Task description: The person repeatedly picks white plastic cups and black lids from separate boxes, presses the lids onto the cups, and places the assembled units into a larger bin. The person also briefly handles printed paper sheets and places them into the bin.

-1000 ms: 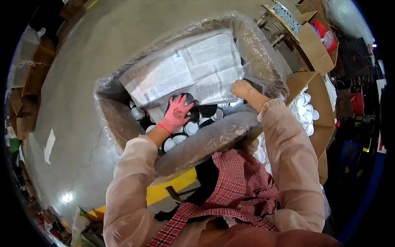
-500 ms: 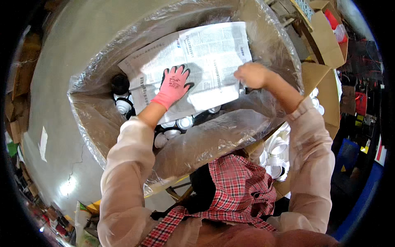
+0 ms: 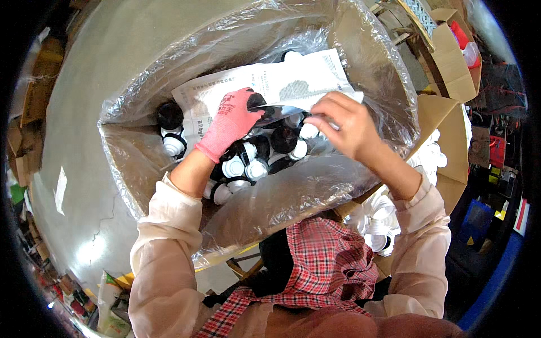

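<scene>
A sheet of newspaper [image 3: 287, 79] lies over the contents of a large carton, its near edge folded up and back. My left hand [image 3: 234, 115], in a pink glove with black fingertips, grips that near edge near the middle of the sheet. My bare right hand [image 3: 352, 129] holds the sheet's near right corner, fingers bent against the paper. Under the raised edge show several white round plastic parts [image 3: 257, 169] and black discs [image 3: 283, 138]. More parts of this kind, such as a black disc [image 3: 169, 115], sit left of the paper. The sheet hides the rest.
Clear plastic film [image 3: 293, 183] lines the carton [image 3: 132, 163] and drapes over its near rim. An open carton [image 3: 451, 135] at my right holds more white plastic parts [image 3: 378, 217]. Another carton [image 3: 451, 56] stands far right. Grey floor [image 3: 107, 84] lies to the left.
The newspaper lay flat under my open left hand; its near edge is now lifted and folded away, uncovering more parts. My left fingers have curled in, and my right hand has moved nearer.
</scene>
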A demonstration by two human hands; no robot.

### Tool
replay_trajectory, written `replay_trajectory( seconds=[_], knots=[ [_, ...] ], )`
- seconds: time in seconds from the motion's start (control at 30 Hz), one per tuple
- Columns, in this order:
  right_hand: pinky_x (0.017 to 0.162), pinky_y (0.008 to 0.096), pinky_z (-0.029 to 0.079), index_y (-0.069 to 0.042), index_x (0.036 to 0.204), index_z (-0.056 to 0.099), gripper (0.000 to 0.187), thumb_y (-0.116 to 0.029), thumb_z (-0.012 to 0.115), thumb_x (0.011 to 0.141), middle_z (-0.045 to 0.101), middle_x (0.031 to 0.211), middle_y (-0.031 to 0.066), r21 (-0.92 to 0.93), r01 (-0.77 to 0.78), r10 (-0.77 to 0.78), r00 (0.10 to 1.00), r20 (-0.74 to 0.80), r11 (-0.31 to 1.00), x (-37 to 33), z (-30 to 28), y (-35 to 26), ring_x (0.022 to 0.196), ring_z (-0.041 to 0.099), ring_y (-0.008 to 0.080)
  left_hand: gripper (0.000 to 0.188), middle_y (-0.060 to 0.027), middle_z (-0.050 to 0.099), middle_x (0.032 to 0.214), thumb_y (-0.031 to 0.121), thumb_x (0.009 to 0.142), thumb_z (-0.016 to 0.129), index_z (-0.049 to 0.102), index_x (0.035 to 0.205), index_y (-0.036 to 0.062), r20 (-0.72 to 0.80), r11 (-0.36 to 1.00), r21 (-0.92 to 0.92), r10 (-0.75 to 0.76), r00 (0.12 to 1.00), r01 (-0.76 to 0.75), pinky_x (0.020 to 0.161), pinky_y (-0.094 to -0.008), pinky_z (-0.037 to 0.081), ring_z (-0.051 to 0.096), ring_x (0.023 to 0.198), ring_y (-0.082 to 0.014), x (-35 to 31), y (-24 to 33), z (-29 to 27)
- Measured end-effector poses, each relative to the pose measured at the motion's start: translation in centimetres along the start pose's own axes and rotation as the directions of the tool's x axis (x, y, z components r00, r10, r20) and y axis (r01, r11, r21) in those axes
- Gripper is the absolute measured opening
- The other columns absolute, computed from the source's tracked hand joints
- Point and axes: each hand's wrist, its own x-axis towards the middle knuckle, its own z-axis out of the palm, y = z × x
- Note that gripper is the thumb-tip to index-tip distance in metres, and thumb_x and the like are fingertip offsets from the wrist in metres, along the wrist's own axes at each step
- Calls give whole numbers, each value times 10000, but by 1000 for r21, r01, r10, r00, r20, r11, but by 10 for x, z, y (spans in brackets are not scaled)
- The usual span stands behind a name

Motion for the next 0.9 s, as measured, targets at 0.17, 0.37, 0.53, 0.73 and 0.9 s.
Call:
replay_trajectory(
  seconds=[0.17, 0.37, 0.53, 0.73, 0.9],
  knots=[
    [763, 346, 418, -96, 907, 608, 203, -150, 659, 717, 555, 933, 34, -436, 283, -305, 952, 21, 854, 8, 16, 1, 890, 527, 213, 469, -222, 632, 1009, 274, 682, 788, 635, 1014, -21, 81, 994, -20, -104, 991, 106, 861, -423, 465, 587, 991, -380, 4, 6, -1],
    [798, 372, 408, -103, 944, 621, 230, -156, 609, 721, 570, 987, 13, -564, 371, -461, 887, -19, 737, 15, 33, 2, 902, 521, 169, 495, -228, 639, 995, 328, 710, 776, 634, 1020, -31, 166, 987, -131, -73, 983, 95, 830, -420, 469, 590, 963, -384, 5, 13, -14],
    [847, 390, 397, -87, 1127, 588, 417, -190, 616, 724, 552, 1194, 37, -570, 375, -456, 890, 2, 731, 13, 24, -11, 964, 526, 175, 339, -157, 626, 937, 282, 932, 528, 611, 1092, -6, 376, 893, -412, -16, 926, 183, 790, -321, 457, 576, 856, -225, 9, -1, -34],
    [766, 366, 505, -114, 1386, 393, 736, -73, 642, 695, 370, 1447, 76, -321, 242, -216, 970, 114, 916, 24, 16, -25, 918, 561, 248, 324, -65, 603, 1210, 203, 991, 449, 564, 1240, 31, 362, 708, -691, 161, 918, 148, 943, -289, 448, 551, 1052, -123, -3, 20, -53],
    [753, 310, 539, -98, 1002, 569, 302, -65, 645, 712, 450, 1376, 74, -302, 568, -511, 822, 250, 766, 39, -9, -57, 890, 578, 239, 244, -46, 636, 1034, 184, 942, 561, 607, 1140, 50, 225, 816, -578, 151, 963, 7, 814, -276, 478, 579, 958, -120, -27, -1, -69]
  ],
)
